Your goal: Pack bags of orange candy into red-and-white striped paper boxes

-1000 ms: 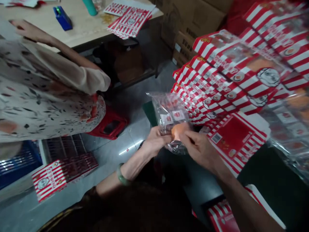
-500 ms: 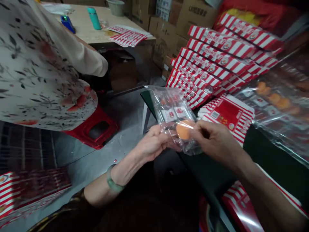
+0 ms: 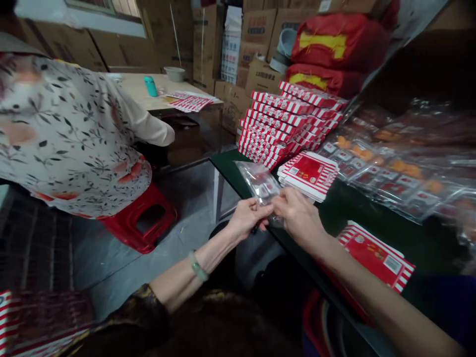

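Clear plastic bag (image 3: pixel 260 184) is pinched at its lower edge by left hand (image 3: pixel 248 218) and right hand (image 3: pixel 297 216).

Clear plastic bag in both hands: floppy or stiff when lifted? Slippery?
Probably floppy: the clear plastic bag is thin, wrinkled film, pinched at its lower end by both the left hand and the right hand. Likely light: only small labelled pieces show inside. The glossy film may slip in a loose grip.
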`<state>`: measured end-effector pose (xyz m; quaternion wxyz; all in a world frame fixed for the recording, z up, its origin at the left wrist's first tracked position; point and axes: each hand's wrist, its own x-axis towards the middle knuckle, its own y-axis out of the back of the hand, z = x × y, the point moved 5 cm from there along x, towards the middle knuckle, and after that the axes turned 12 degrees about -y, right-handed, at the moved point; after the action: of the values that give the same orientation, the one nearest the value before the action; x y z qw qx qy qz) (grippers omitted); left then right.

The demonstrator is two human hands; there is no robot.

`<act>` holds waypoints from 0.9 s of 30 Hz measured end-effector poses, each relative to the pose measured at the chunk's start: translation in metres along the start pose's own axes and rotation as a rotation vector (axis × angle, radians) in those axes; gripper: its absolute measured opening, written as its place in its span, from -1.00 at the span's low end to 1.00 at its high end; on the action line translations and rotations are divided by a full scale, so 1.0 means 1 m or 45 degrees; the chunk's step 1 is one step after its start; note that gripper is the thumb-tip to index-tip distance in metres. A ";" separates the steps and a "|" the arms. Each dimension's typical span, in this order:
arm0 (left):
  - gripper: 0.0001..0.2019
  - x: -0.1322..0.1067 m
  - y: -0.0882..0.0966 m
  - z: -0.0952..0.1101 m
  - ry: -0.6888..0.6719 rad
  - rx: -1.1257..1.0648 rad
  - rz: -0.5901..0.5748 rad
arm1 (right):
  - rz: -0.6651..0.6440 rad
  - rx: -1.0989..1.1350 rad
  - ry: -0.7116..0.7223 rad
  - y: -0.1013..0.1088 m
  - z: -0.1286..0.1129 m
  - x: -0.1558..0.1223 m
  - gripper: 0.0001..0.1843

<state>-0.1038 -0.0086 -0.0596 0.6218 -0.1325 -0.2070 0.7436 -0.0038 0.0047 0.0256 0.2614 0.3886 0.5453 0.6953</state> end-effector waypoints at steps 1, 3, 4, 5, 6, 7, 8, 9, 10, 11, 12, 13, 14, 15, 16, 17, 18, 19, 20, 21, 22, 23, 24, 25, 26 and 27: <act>-0.56 0.002 0.002 -0.004 -0.028 -0.003 0.048 | -0.030 0.019 -0.028 -0.003 0.001 0.000 -0.81; -0.58 0.006 0.004 -0.009 -0.063 -0.011 0.129 | -0.092 0.080 -0.060 -0.008 0.002 0.003 -0.85; -0.59 0.009 0.004 -0.011 -0.065 -0.011 0.153 | -0.124 0.108 -0.069 -0.010 0.003 0.005 -0.85; -0.61 0.011 0.003 -0.013 -0.059 -0.002 0.165 | -0.140 0.127 -0.089 -0.012 0.005 0.007 -0.84; -0.63 0.014 0.001 -0.015 -0.047 0.011 0.177 | -0.138 0.137 -0.118 -0.013 0.009 0.010 -0.81; -0.65 0.016 0.001 -0.017 -0.033 0.027 0.193 | -0.125 0.143 -0.154 -0.013 0.013 0.012 -0.77; -0.66 0.017 0.001 -0.020 -0.017 0.046 0.212 | -0.108 0.148 -0.196 -0.014 0.017 0.013 -0.75; -0.67 0.017 0.002 -0.022 -0.005 0.067 0.237 | -0.098 0.154 -0.242 -0.015 0.021 0.013 -0.73; -0.68 0.015 0.004 -0.025 0.004 0.089 0.265 | -0.104 0.160 -0.290 -0.017 0.025 0.012 -0.71; -0.69 0.013 0.007 -0.028 0.013 0.114 0.294 | -0.134 0.160 -0.334 -0.021 0.028 0.010 -0.66; -0.70 0.009 0.012 -0.031 0.023 0.143 0.319 | -0.185 0.148 -0.364 -0.025 0.029 0.007 -0.60; -0.71 0.004 0.016 -0.034 0.039 0.177 0.336 | -0.239 0.120 -0.384 -0.030 0.028 0.004 -0.54; -0.72 -0.001 0.020 -0.038 0.068 0.212 0.337 | -0.291 0.077 -0.391 -0.034 0.027 0.002 -0.50; -0.73 -0.006 0.023 -0.043 0.112 0.247 0.317 | -0.337 0.025 -0.388 -0.038 0.024 -0.001 -0.47; -0.73 -0.010 0.024 -0.048 0.167 0.277 0.279 | -0.378 -0.029 -0.379 -0.042 0.022 -0.003 -0.45; -0.72 -0.014 0.023 -0.054 0.226 0.301 0.229 | -0.418 -0.076 -0.366 -0.046 0.021 -0.004 -0.45; -0.71 -0.017 0.022 -0.059 0.279 0.319 0.175 | -0.458 -0.110 -0.350 -0.049 0.019 -0.005 -0.50; -0.70 -0.019 0.019 -0.064 0.319 0.333 0.128 | -0.497 -0.127 -0.333 -0.052 0.019 -0.005 -0.58; -0.70 -0.020 0.016 -0.068 0.343 0.346 0.091 | -0.534 -0.126 -0.317 -0.055 0.019 -0.005 -0.70; -0.71 -0.020 0.013 -0.071 0.353 0.358 0.066 | -0.564 -0.112 -0.303 -0.057 0.020 -0.004 -0.80; -0.71 -0.018 0.010 -0.073 0.352 0.369 0.049 | -0.581 -0.093 -0.295 -0.058 0.021 -0.004 -0.85; -0.72 -0.016 0.008 -0.074 0.344 0.377 0.037 | -0.583 -0.075 -0.296 -0.057 0.022 -0.003 -0.84; -0.72 -0.015 0.006 -0.074 0.329 0.380 0.025 | -0.573 -0.062 -0.305 -0.056 0.024 -0.003 -0.82; -0.72 -0.013 0.004 -0.074 0.308 0.376 0.011 | -0.558 -0.055 -0.316 -0.054 0.026 -0.002 -0.80; -0.72 -0.011 0.003 -0.073 0.283 0.363 -0.003 | -0.539 -0.042 -0.332 -0.051 0.029 -0.002 -0.78; -0.73 -0.010 0.003 -0.072 0.253 0.344 -0.015 | -0.516 -0.018 -0.356 -0.049 0.031 -0.002 -0.77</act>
<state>-0.0719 -0.0086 -0.1250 0.6557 -0.1193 -0.0432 0.7443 0.0199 0.0336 -0.0184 0.4713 0.3618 0.5656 0.5719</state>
